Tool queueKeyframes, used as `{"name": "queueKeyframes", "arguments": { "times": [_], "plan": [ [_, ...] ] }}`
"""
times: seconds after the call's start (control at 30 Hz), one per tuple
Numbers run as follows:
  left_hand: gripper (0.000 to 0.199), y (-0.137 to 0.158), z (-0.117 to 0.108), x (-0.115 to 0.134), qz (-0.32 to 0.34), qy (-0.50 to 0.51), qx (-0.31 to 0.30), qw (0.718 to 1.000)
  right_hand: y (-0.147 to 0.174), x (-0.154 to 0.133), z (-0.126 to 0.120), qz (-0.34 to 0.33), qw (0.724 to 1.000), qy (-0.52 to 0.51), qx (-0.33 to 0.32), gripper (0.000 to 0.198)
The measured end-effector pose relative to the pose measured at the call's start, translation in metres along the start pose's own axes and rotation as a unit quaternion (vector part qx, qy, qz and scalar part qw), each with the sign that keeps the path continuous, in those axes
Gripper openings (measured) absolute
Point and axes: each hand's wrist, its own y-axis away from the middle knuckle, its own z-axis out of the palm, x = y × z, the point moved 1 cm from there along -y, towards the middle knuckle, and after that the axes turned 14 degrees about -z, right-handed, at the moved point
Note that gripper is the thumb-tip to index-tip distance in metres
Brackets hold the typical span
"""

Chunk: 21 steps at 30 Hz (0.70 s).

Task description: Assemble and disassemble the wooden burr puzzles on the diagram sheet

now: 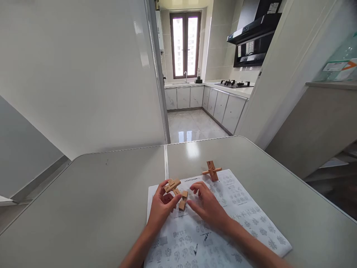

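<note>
My left hand (159, 209) is closed around a small cluster of interlocked wooden puzzle pieces (173, 185), with dark marks on the wood. Just right of the left thumb is a notched wooden block (182, 205); whether it rests on the paper or joins the cluster I cannot tell. My right hand (208, 205) is beside this block, its thumb and fingers apart and nothing visible between them. Beyond the right hand, two more wooden pieces, a flat marked one (211, 165) and a thin rod (205, 172), lie crossed at the paper's far edge.
Under both hands is a printed sheet (223, 257) with small diagrams, on a pale glossy table (83, 208). A light seam (166, 160) crosses the tabletop. Walls stand past the table's far side, with a doorway into a kitchen. A plastic bottle (341, 61) sits on a ledge at right.
</note>
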Motion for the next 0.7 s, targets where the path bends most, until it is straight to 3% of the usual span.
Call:
{"name": "queueKeyframes", "arguments": {
  "times": [0.1,0.17,0.27,0.43,0.53,0.6,0.7],
  "plan": [
    [0.07,-0.001,-0.001,-0.001,0.008,0.005,0.004,1.0,0.003,-0.001,0.006,-0.022,0.998,0.052,-0.041,0.062],
    [0.072,0.0,0.0,-0.001,0.006,0.002,0.001,1.0,0.004,-0.002,0.009,-0.034,0.994,0.084,-0.06,0.073],
    [0.072,0.001,0.001,-0.001,0.0,-0.005,-0.001,1.0,0.003,-0.003,0.014,-0.056,0.989,0.116,-0.07,0.068],
    [0.071,0.002,0.003,0.0,0.013,-0.013,-0.016,1.0,-0.001,-0.007,0.014,-0.058,0.992,0.108,-0.042,0.043],
    [0.07,0.002,0.005,0.0,0.023,-0.026,-0.019,0.999,-0.004,-0.007,0.01,-0.017,1.0,0.02,-0.01,0.041],
    [0.069,0.003,0.005,-0.001,0.028,-0.035,-0.018,0.999,-0.006,-0.004,0.006,0.041,0.994,-0.101,0.017,0.039],
    [0.068,0.005,0.006,-0.001,0.035,-0.045,-0.025,0.998,-0.008,0.002,0.0,0.144,0.94,-0.305,0.045,0.042]
  ]
}}
